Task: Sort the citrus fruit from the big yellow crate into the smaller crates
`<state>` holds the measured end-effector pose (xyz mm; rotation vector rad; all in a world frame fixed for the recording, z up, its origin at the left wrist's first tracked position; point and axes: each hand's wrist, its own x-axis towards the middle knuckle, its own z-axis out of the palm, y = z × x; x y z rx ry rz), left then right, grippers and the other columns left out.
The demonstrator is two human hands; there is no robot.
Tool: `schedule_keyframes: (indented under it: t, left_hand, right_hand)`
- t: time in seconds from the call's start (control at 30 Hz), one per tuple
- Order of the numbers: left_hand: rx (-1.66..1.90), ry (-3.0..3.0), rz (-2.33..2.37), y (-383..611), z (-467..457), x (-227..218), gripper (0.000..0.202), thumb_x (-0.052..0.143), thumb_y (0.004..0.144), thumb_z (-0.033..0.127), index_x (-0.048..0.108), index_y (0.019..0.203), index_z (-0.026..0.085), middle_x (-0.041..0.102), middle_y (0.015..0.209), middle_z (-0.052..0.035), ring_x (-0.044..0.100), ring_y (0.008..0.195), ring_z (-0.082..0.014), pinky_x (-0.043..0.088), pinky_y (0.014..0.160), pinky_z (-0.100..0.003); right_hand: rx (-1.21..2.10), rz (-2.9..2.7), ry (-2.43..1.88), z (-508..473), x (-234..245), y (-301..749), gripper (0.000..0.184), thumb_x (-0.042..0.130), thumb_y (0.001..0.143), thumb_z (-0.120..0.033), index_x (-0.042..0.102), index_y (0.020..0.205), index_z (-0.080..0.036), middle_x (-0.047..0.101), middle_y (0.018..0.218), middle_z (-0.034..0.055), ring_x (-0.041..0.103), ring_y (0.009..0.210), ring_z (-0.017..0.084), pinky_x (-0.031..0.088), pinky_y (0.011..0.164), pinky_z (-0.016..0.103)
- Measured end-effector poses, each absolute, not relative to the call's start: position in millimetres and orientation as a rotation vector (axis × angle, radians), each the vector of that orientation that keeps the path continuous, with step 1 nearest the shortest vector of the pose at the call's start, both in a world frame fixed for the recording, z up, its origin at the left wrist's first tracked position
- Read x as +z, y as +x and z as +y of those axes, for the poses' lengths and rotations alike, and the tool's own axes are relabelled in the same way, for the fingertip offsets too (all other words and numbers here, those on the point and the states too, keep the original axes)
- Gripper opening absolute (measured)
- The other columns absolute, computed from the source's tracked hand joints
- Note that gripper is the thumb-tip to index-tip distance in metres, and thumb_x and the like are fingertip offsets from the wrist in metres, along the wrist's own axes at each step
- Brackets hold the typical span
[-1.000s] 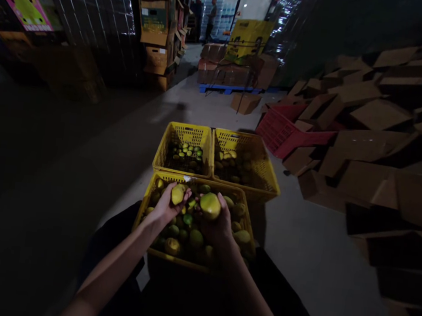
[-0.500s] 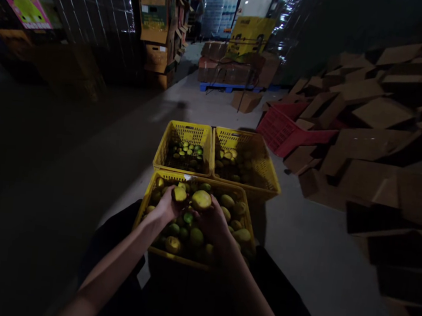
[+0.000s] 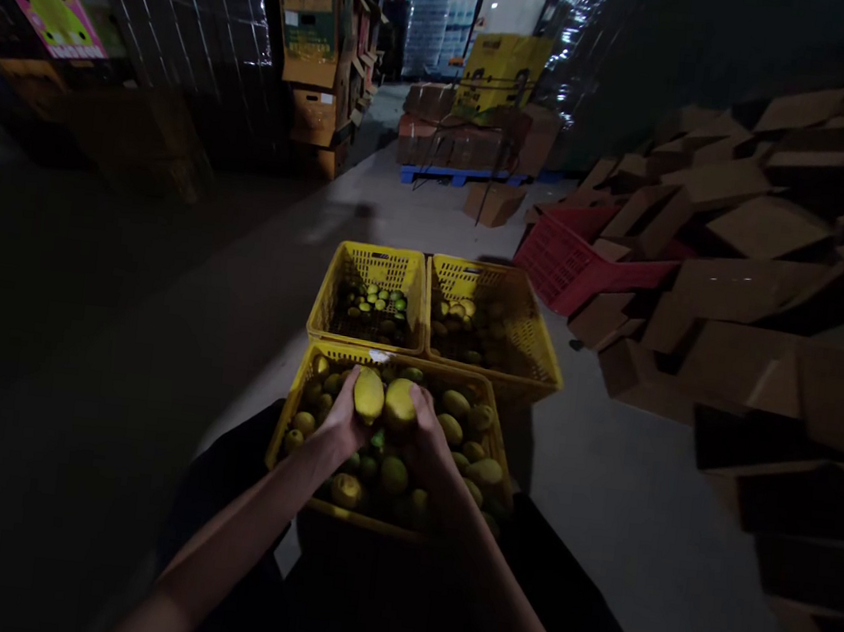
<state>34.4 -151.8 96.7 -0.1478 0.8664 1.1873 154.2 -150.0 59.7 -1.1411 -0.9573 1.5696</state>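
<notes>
Over the remote feed I see left hand grasping left yellow fruit, right hand grasping right yellow fruit, both above the nearest crate; I judge light finger pressure, low over that crate, best against bruising should one slip

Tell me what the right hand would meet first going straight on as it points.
Probably the yellow fruit in the left hand: the right hand points forward and leftward, and the fruit it holds sits close beside that one. Depth is unclear; it might pass over toward the front crate's far rim.
</notes>
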Motion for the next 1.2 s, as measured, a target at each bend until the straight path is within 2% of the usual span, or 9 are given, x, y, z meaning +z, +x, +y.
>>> schedule_keyframes:
  t: [0.1, 0.2, 0.3, 0.43, 0.53, 0.67, 0.9, 1.03, 1.2]
  left_hand:
    - [1.244, -0.184, 0.750, 41.2, -157.1, 100.1, 0.024, 0.055, 0.090, 0.037, 0.062, 0.080, 0.016, 0.065, 0.066, -0.0007, 0.065, 0.066, -0.0144, 0.056, 0.076, -0.026]
    - [1.247, -0.132, 0.669, 44.0, -160.5, 102.6, 0.023, 0.053, 0.090, 0.034, 0.065, 0.084, 0.015, 0.069, 0.075, -0.0037, 0.069, 0.076, -0.0171, 0.056, 0.080, -0.028]
    - [1.236, -0.056, 0.672, 43.3, -163.7, 103.5, 0.021, 0.054, 0.088, 0.031, 0.068, 0.095, 0.016, 0.072, 0.084, -0.0049, 0.070, 0.088, -0.0202, 0.057, 0.082, -0.029]
    - [1.301, 0.088, 0.721, 41.2, -170.8, 102.1, 0.022, 0.059, 0.084, 0.027, 0.068, 0.104, 0.025, 0.073, 0.086, -0.0013, 0.069, 0.096, -0.0214, 0.058, 0.082, -0.030]
    - [1.296, 0.150, 0.780, 41.5, -171.8, 100.4, 0.023, 0.064, 0.080, 0.037, 0.069, 0.101, 0.028, 0.074, 0.085, -0.0015, 0.068, 0.099, -0.0254, 0.059, 0.079, -0.035]
    - [1.212, 0.288, 0.835, 44.3, -162.9, 99.7, 0.028, 0.071, 0.072, 0.046, 0.069, 0.089, 0.024, 0.074, 0.085, -0.0067, 0.068, 0.096, -0.0306, 0.060, 0.075, -0.041]
    - [1.540, 0.593, 0.963, 25.4, -156.5, 110.7, 0.049, 0.078, 0.059, 0.003, 0.064, 0.098, 0.030, 0.071, 0.102, 0.0045, 0.061, 0.112, -0.0188, 0.050, 0.094, -0.027]
    - [1.579, 0.574, 0.781, 13.3, -162.3, 119.4, 0.046, 0.069, 0.065, -0.006, 0.066, 0.099, 0.025, 0.068, 0.115, -0.0003, 0.055, 0.122, -0.0207, 0.045, 0.100, -0.025]
    - [1.575, 0.530, 0.706, 13.7, -164.6, 123.8, 0.041, 0.064, 0.066, -0.011, 0.068, 0.090, 0.022, 0.068, 0.112, -0.0031, 0.053, 0.125, -0.0221, 0.043, 0.102, -0.023]
  right_hand:
    - [1.162, -1.257, -1.264, -152.6, 59.4, 155.0, 0.049, 0.050, 0.084, -0.056, 0.052, 0.121, -0.024, 0.057, 0.120, 0.0086, 0.053, 0.118, 0.026, 0.041, 0.106, 0.044]
    - [0.914, -1.522, -1.293, -156.0, 55.9, 153.5, 0.055, 0.049, 0.085, -0.051, 0.046, 0.132, -0.022, 0.049, 0.129, 0.0121, 0.046, 0.125, 0.027, 0.033, 0.112, 0.047]
    - [0.770, -1.726, -1.263, -161.5, 55.1, 150.8, 0.060, 0.051, 0.086, -0.048, 0.041, 0.139, -0.022, 0.043, 0.135, 0.0140, 0.042, 0.130, 0.029, 0.034, 0.111, 0.050]
    - [0.430, -1.969, -1.183, -170.0, 61.1, 147.3, 0.058, 0.064, 0.079, -0.046, 0.053, 0.130, -0.020, 0.039, 0.140, 0.0175, 0.033, 0.134, 0.039, 0.034, 0.108, 0.058]
    - [0.200, -1.991, -1.076, -174.3, 66.4, 145.7, 0.054, 0.069, 0.077, -0.042, 0.056, 0.123, -0.018, 0.044, 0.136, 0.0189, 0.037, 0.131, 0.039, 0.037, 0.105, 0.059]
    - [0.003, -1.976, -0.889, -175.6, 70.6, 149.1, 0.056, 0.066, 0.081, -0.032, 0.047, 0.132, -0.020, 0.056, 0.118, 0.0154, 0.050, 0.120, 0.034, 0.041, 0.102, 0.059]
    - [-0.039, -1.772, -1.050, -169.9, 77.3, 166.6, 0.049, 0.063, 0.085, -0.026, 0.050, 0.132, -0.024, 0.057, 0.111, 0.0124, 0.057, 0.101, 0.027, 0.053, 0.086, 0.045]
    - [0.158, -1.601, -1.184, -161.8, 83.0, 173.1, 0.045, 0.062, 0.085, -0.030, 0.052, 0.128, -0.026, 0.061, 0.113, 0.0098, 0.058, 0.103, 0.027, 0.051, 0.090, 0.047]
    - [0.345, -1.497, -1.168, -159.5, 78.9, 173.5, 0.044, 0.067, 0.079, -0.031, 0.052, 0.119, -0.024, 0.064, 0.112, 0.0100, 0.060, 0.099, 0.027, 0.049, 0.090, 0.047]
